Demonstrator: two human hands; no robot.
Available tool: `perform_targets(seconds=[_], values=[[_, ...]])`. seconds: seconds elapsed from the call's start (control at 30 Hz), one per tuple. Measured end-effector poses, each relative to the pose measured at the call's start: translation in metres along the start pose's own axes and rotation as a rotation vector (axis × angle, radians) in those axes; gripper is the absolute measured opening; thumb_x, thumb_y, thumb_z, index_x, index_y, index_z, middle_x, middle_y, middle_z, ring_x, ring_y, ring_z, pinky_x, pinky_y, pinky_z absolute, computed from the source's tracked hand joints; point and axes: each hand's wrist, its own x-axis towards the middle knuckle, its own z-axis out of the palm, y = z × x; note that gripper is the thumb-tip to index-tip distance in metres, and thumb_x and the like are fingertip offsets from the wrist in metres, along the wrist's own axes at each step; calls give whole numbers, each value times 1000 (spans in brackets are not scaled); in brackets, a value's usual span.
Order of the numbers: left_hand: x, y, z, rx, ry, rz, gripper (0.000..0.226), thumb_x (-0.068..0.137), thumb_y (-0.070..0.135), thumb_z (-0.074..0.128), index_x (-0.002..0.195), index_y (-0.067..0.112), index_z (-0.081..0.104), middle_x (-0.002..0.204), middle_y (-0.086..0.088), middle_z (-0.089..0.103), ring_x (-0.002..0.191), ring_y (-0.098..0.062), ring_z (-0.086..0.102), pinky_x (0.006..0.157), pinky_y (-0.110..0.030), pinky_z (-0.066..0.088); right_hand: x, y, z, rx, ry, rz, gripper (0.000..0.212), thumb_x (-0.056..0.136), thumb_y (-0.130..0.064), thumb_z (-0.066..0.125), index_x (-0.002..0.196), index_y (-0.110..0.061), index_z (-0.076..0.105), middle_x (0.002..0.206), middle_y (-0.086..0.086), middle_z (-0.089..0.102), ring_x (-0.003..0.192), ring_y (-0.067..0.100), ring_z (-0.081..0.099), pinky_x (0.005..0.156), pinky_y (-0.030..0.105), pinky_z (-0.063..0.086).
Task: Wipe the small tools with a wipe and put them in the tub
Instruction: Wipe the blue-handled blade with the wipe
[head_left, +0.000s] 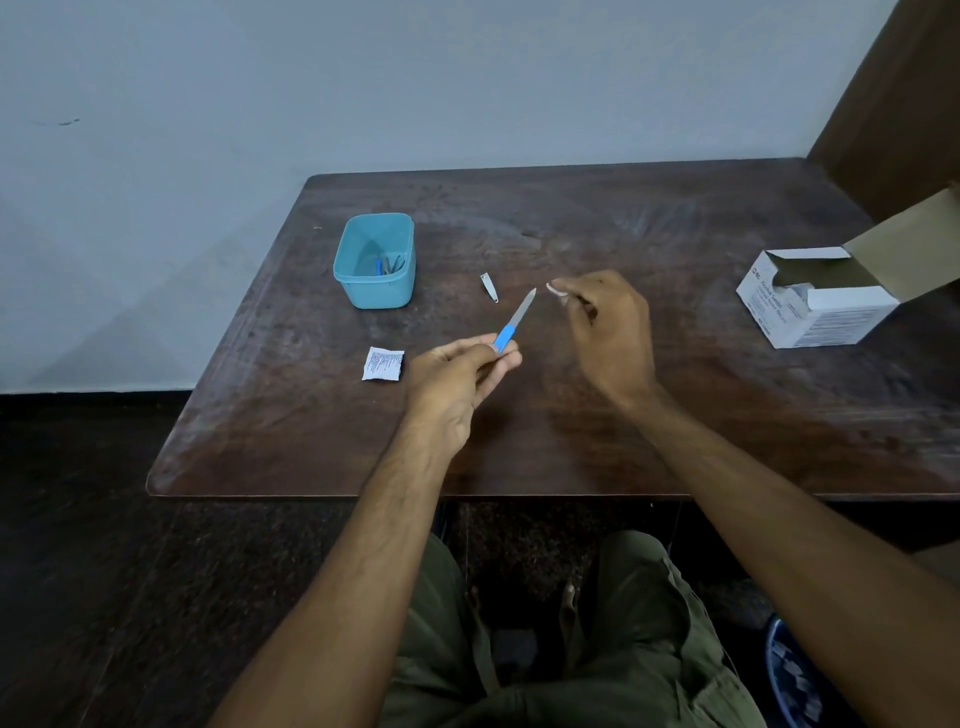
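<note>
Two hands work above the table; the tub waits behind, already holding tools. Left hand pinches the nail file blade-out for wiping; right hand pinches a wipe. A nail clipper lies unwiped.

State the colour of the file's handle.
Bright blue; the file, held by the left hand, shows in the head view.

Dark wooden table; open white carton at right edge; pale wall behind.
</note>
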Motion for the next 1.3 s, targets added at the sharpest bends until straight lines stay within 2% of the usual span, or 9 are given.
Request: perform_targets(seconds=[0.1,0.2,0.33,0.57,0.73,0.9,1.03,1.17,1.3], values=[[-2,-3,3,-35,-8,-40,13,89,-5,56,98,-5,66,89,-17,72,71,-16,73,61,-15,57,-9,-12,7,131,12,65,23,87,-3,61,103,-14,74,93,-1,70,80,8,63,72,17,49],[-2,-3,4,-41,-18,-39,12,90,-4,56,95,-3,67,86,-15,72,69,-14,72,67,-15,56,-21,-21,13,183,-11,56,21,86,-3,63,102,-13,74,94,0,70,82,7,63,73,20,51],[0,-3,2,-48,-30,-24,13,90,-6,55,95,-5,67,83,-15,72,68,-14,72,69,-16,57,-37,-25,15,142,-98,-18,24,86,0,61,101,-12,74,95,0,69,84,6,63,73,18,50],[-4,-3,6,-37,-40,-18,10,88,-5,58,91,-3,67,84,-15,72,69,-16,72,69,-17,57,-22,-20,9,68,-75,-11,24,86,0,61,101,-12,74,92,1,69,80,7,60,70,14,45],[0,-5,1,-39,-38,-7,10,87,-6,59,92,-3,67,84,-17,73,73,-18,73,66,-17,57,-40,-27,8,147,-152,-28,24,86,-1,59,99,-14,74,96,-2,67,85,8,64,74,24,53],[0,-8,-1,12,-49,11,11,85,-7,62,94,-3,68,87,-15,74,76,-20,73,66,-18,57,-39,-32,4,277,-181,113,19,87,-6,63,98,-17,74,93,-4,69,81,3,64,71,14,49],[1,-6,1,77,-43,55,10,85,-6,63,93,-3,68,81,-12,74,73,-19,72,68,-20,58,-36,-40,4,446,-185,274,12,87,-10,65,93,-14,75,88,-6,73,67,8,69,71,25,55],[1,-7,5,122,-46,112,8,85,-6,62,91,-4,67,84,-15,71,68,-18,70,72,-21,58,-31,-41,7,560,-132,404,5,84,-8,69,86,-10,74,78,0,74,69,15,71,71,32,58],[2,-7,5,179,-33,147,9,86,-4,62,95,-6,66,90,-21,70,70,-21,69,73,-24,59,-30,-43,11,590,-110,453,3,82,-6,70,82,-7,73,75,3,74,66,14,71,61,27,56]])
